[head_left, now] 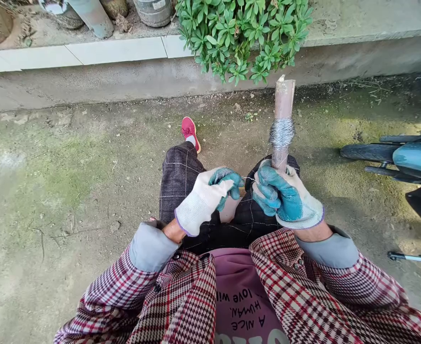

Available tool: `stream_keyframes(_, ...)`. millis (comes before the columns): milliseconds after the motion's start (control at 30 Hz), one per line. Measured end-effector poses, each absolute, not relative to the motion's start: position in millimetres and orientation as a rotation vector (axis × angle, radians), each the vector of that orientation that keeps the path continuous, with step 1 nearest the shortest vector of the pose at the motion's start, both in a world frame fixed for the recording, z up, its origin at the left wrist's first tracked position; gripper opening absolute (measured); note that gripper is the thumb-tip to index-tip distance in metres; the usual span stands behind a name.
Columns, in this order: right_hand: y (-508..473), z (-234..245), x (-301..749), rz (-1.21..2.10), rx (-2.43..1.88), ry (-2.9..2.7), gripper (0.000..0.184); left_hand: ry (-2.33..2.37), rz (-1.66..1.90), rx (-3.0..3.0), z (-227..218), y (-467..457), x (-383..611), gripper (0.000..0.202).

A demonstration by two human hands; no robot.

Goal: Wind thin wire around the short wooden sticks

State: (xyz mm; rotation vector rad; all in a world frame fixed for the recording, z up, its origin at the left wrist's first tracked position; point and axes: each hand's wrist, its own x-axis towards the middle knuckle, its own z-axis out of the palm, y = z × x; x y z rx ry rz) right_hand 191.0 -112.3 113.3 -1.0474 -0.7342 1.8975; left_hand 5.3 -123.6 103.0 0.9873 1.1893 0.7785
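I sit over bare ground with both hands in white gloves with teal palms. My right hand (285, 196) is closed round the lower end of a brownish stick (284, 102) that stands upright. A spool of thin grey wire (281, 132) is wound round the stick's middle. My left hand (210, 196) pinches the free end of that wire (248, 179), which runs tight between the two hands above my knees.
A leafy green plant (242, 33) hangs over a concrete kerb (89, 52) ahead. Pots and a pipe (92, 16) stand behind the kerb. A blue motorbike (404, 155) is parked at the right. My red shoe (190, 131) rests on the mossy ground.
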Motion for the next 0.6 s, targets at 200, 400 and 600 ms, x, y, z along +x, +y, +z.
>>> stream_keyframes(200, -110.4, 109.6, 193.2, 1.925, -1.140, -0.744, 0.046, 1.112, 0.790, 1.139, 100.1, -120.6, -2.2, 0.041)
stream_keyframes(400, -109.3, 102.0, 189.5, 1.949, -1.131, -0.716, 0.049, 1.224, 0.730, 1.753, 93.0, -126.3, -2.9, 0.018)
stream_keyframes(600, -108.6, 94.5, 190.5, 1.964, -1.161, -0.727, 0.047, 1.264, 0.427, 2.330, 84.9, -125.5, -5.3, 0.028)
